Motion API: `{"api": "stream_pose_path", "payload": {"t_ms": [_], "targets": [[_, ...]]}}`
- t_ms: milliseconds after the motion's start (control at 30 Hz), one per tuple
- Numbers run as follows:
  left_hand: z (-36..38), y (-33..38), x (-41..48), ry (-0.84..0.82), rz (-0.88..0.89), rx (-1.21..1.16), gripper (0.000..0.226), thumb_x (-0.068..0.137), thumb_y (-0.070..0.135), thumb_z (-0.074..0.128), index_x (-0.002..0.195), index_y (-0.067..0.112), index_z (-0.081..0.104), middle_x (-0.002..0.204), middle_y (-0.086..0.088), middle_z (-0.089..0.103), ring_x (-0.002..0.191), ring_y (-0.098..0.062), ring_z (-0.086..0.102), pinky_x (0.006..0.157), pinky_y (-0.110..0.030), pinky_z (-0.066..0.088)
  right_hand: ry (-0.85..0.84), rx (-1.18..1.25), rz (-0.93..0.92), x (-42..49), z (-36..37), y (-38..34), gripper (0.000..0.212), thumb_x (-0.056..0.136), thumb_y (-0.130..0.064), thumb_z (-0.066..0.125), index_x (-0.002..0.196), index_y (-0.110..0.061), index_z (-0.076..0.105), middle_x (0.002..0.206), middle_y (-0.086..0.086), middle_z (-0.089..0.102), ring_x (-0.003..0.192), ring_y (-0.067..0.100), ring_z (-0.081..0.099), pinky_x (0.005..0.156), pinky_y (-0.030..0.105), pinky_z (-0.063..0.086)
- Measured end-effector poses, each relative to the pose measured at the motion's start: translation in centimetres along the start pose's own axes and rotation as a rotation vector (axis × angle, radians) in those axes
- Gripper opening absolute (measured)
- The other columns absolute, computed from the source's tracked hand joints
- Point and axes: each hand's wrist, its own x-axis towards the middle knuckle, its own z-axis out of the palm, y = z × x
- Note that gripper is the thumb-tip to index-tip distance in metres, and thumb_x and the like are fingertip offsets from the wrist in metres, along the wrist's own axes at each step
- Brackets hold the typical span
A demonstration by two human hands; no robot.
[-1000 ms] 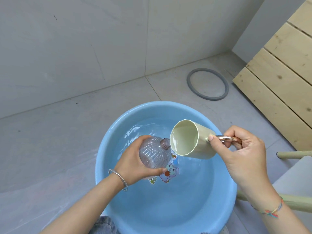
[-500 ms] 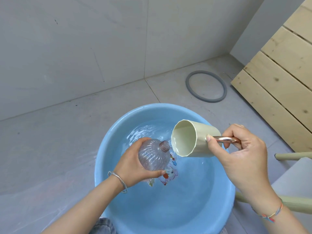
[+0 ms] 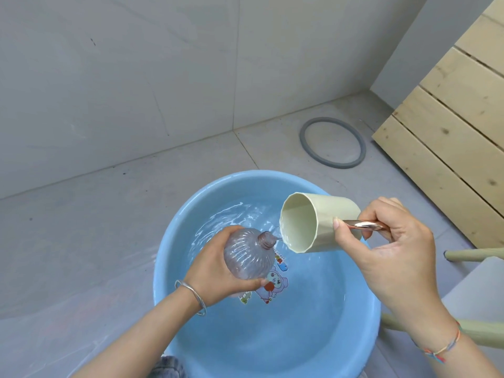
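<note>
A blue basin (image 3: 174, 257) with water in it stands on the floor below me. Over it my left hand (image 3: 215, 271) grips a clear ribbed plastic bottle (image 3: 249, 255), its open neck pointing up and right. My right hand (image 3: 390, 252) holds a pale green cup (image 3: 319, 222) by its shiny metal handle (image 3: 364, 225). The cup is tipped sideways, with its rim just right of the bottle's neck. A thin thread of water runs from the rim toward the neck.
A grey rubber ring (image 3: 332, 143) lies on the tiled floor behind the basin. Light wooden planks (image 3: 450, 126) lean at the right. Pale green chair legs (image 3: 474, 253) and a grey seat (image 3: 480, 293) sit at the right edge. A tiled wall rises behind.
The cup has tilted further and its rim stays by the bottle's neck; water now trickles from it. The bottle sits slightly lower and more tilted in my left hand.
</note>
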Motion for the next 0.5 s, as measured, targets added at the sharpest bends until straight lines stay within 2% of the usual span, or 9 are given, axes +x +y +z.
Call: {"api": "stream_pose_path", "payload": {"t_ms": [133, 333, 500], "targets": [[0.06, -0.07, 0.01, 0.004, 0.000, 0.009, 0.091, 0.043, 0.063, 0.085, 0.122, 0.041, 0.045, 0.116, 0.025, 0.057, 0.109, 0.004, 0.054, 0.094, -0.019, 0.043, -0.005, -0.014, -0.031, -0.02, 0.10, -0.17, 0.033, 0.071, -0.032, 0.063, 0.056, -0.014, 0.041, 0.067, 0.001, 0.043, 0.064, 0.013, 0.038, 0.062, 0.016, 0.029], [0.21, -0.09, 0.03, 0.009, -0.005, 0.011, 0.090, 0.043, 0.063, 0.084, 0.121, 0.043, 0.045, 0.114, 0.029, 0.056, 0.109, 0.007, 0.053, 0.091, -0.011, 0.040, -0.005, -0.049, -0.086, 0.05, -0.01, -0.40, 0.033, 0.072, -0.031, 0.064, 0.056, -0.012, 0.042, 0.057, -0.001, 0.039, 0.064, 0.012, 0.037, 0.063, 0.021, 0.029], [0.18, -0.14, 0.08, 0.010, -0.007, 0.014, 0.092, 0.043, 0.061, 0.086, 0.123, 0.040, 0.046, 0.117, 0.026, 0.057, 0.110, 0.005, 0.053, 0.094, -0.015, 0.041, -0.013, -0.072, -0.131, 0.17, 0.07, -0.65, 0.033, 0.073, -0.031, 0.063, 0.057, -0.011, 0.042, 0.057, -0.007, 0.041, 0.065, 0.009, 0.037, 0.064, 0.024, 0.029]]}}
